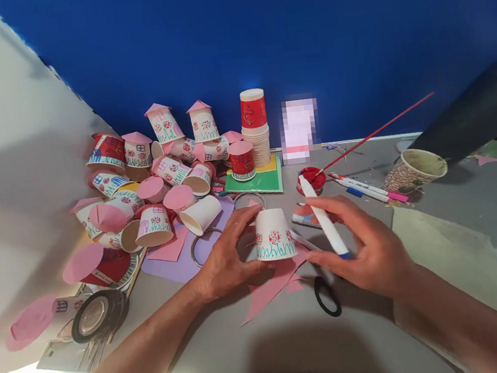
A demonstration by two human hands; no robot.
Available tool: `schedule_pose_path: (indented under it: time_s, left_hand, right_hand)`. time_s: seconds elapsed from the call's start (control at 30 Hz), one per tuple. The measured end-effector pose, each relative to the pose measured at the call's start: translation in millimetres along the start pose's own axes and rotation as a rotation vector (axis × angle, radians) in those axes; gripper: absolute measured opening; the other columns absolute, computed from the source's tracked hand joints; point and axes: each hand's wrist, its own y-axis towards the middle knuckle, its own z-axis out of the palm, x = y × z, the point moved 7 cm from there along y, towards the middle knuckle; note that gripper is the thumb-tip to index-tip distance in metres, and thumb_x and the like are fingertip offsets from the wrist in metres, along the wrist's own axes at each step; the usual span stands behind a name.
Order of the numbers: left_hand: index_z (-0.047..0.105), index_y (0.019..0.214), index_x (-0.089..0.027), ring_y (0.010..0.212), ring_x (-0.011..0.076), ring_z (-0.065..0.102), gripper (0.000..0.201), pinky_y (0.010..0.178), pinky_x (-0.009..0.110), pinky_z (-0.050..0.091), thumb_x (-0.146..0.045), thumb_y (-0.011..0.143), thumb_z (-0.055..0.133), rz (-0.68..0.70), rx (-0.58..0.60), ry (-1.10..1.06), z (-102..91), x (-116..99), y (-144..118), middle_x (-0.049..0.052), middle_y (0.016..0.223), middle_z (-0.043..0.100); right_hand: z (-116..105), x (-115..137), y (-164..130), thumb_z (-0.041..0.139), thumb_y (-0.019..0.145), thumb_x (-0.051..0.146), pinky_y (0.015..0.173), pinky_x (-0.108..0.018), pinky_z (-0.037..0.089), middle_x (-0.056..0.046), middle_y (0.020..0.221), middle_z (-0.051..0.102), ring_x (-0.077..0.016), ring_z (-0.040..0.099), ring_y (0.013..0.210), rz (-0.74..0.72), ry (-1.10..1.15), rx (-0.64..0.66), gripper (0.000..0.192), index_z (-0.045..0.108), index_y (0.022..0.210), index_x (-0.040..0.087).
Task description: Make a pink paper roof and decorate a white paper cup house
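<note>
Head view: L hand (pixel 226 259) wrapped round an upside-down paper cup (pixel 274 235) w/ red flowers & green grass drawn on, fingers closed on its left side, cup standing on pink paper scraps (pixel 272 284) at centre of grey tabletop (pixel 266 346). R hand (pixel 363 245) just right of cup, fingers pinched on a white marker (pixel 324 218), tip pointing away. Scissors handle (pixel 326 296) under R hand. Behind: red paint pot (pixel 311 179) w/ thin red brush (pixel 377 131), stack of red cups (pixel 255 127), pile of decorated cup houses (pixel 148 174) at left, tape roll (pixel 95 315) near left.
</note>
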Motion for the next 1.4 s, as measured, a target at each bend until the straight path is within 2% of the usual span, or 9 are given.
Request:
schedule_pose_path:
  time_s: [0.07,0.17,0.3,0.4,0.53,0.9,1.17,1.4]
  left_hand:
    - [0.049,0.149,-0.036,0.142,0.0335,0.052,0.086,0.12,0.056,0.047,-0.017,0.074,0.086,0.018,-0.016,0.022,-1.1,-1,1,0.009,0.151,0.051]
    - [0.049,0.145,-0.034,0.14,0.0324,0.053,0.082,0.12,0.054,0.047,-0.015,0.074,0.084,0.026,-0.039,0.041,-3.6,-2,1,0.01,0.149,0.052]
    - [0.048,0.142,-0.032,0.137,0.031,0.054,0.081,0.117,0.051,0.05,-0.011,0.072,0.083,0.065,-0.077,0.073,-5.8,-3,1,0.01,0.146,0.051]
    - [0.047,0.142,-0.033,0.136,0.032,0.053,0.081,0.113,0.051,0.053,-0.014,0.073,0.085,0.11,-0.126,0.168,-6.8,-5,0,0.009,0.145,0.051]
    - [0.045,0.143,-0.033,0.133,0.0319,0.054,0.083,0.109,0.053,0.054,-0.014,0.074,0.086,0.138,-0.144,0.251,-6.1,-5,-2,0.009,0.142,0.053]
    - [0.043,0.144,-0.033,0.132,0.0295,0.053,0.08,0.109,0.049,0.054,-0.019,0.077,0.085,0.212,-0.127,0.287,-2.5,-11,-1,0.01,0.14,0.051]
    - [0.046,0.142,-0.033,0.129,0.0289,0.055,0.08,0.11,0.05,0.052,-0.014,0.074,0.085,0.146,-0.127,0.238,-3.4,-7,-1,0.008,0.139,0.053]
    - [0.047,0.141,-0.033,0.128,0.0295,0.057,0.081,0.111,0.05,0.052,-0.018,0.073,0.088,0.14,-0.15,0.184,-3.6,-4,-1,0.008,0.138,0.054]
  right_hand:
    - [-3,7,-4,0.071,0.093,0.025,0.086,-0.04,0.061,-0.008,0.122,0.074,-0.0258,0.073,0.103,-0.026,0.095,0.0,0.053,0.053,0.142,0.032]
    - [-1,18,-8,0.07,0.093,0.023,0.08,-0.038,0.062,-0.008,0.117,0.076,-0.0263,0.074,0.101,-0.068,0.16,0.044,0.057,0.052,0.145,0.033]
    - [-4,26,-9,0.062,0.096,0.014,0.072,-0.039,0.059,-0.004,0.094,0.078,-0.0234,0.072,0.081,-0.162,0.184,-0.041,0.04,0.065,0.133,0.032]
    - [-4,29,-7,0.064,0.097,0.015,0.072,-0.041,0.057,-0.004,0.092,0.078,-0.0234,0.071,0.077,-0.226,0.203,-0.058,0.036,0.067,0.129,0.03]
    - [0,33,-6,0.065,0.094,0.008,0.069,-0.038,0.055,-0.003,0.087,0.077,-0.0195,0.068,0.07,-0.284,0.155,-0.078,0.033,0.069,0.122,0.025]
    - [12,29,-5,0.066,0.093,0.008,0.069,-0.033,0.054,-0.002,0.085,0.074,-0.0161,0.065,0.072,-0.272,0.162,0.002,0.025,0.068,0.114,0.021]
    - [7,23,-6,0.065,0.094,0.009,0.069,-0.036,0.054,-0.003,0.087,0.074,-0.0183,0.064,0.073,-0.231,0.143,-0.05,0.025,0.067,0.114,0.024]
    - [6,23,-5,0.065,0.094,0.011,0.065,-0.033,0.053,-0.001,0.083,0.073,-0.0178,0.065,0.07,-0.233,0.125,-0.032,0.023,0.067,0.111,0.025]
